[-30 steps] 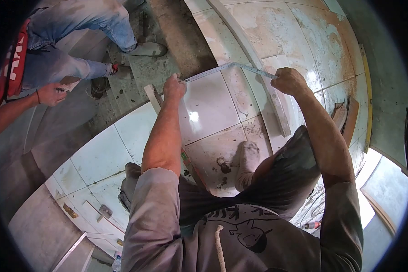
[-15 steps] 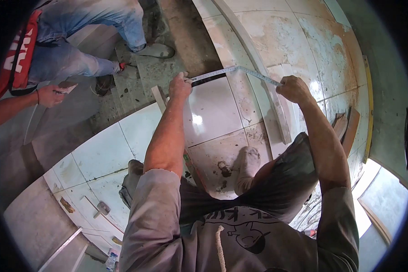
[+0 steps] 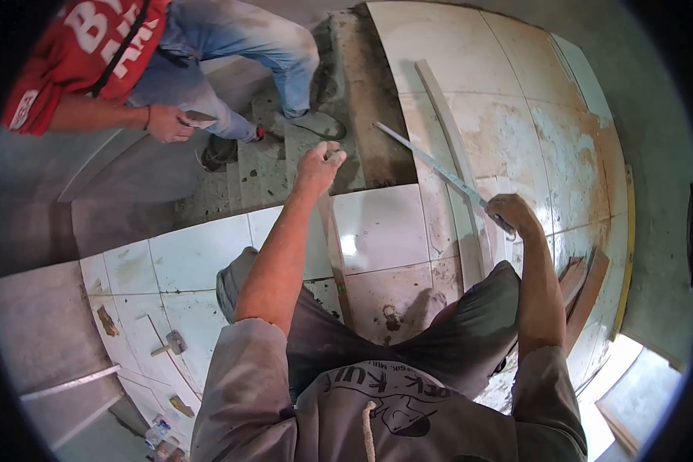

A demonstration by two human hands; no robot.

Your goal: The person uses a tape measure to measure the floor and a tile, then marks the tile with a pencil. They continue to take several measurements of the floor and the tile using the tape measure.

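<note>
In the head view, my right hand point(image 3: 513, 213) is wrapped round the near end of a tape measure, partly hidden by the fingers. Its pale blade point(image 3: 436, 169) stretches up and left over the tiled floor, with its far end free near the dark gap. My left hand point(image 3: 321, 167) is raised above the edge of the tiles, apart from the blade, with its fingers curled; whether anything small is between them is hidden. Below the blade lies a glossy white tile point(image 3: 381, 227). A long straight bar point(image 3: 453, 138) rests on the tiles beyond the blade.
A person in a red top point(image 3: 104, 61) stands at the upper left on the steps point(image 3: 246, 181), holding a trowel-like tool point(image 3: 199, 120). Brown boards point(image 3: 587, 296) and a yellow level point(image 3: 628, 254) lie at the right. A hammer point(image 3: 175, 343) rests on tiles lower left.
My left hand has let go of the tape's end, which now points free up and left. The view has shifted, and the other person appears farther right and more fully in view.
</note>
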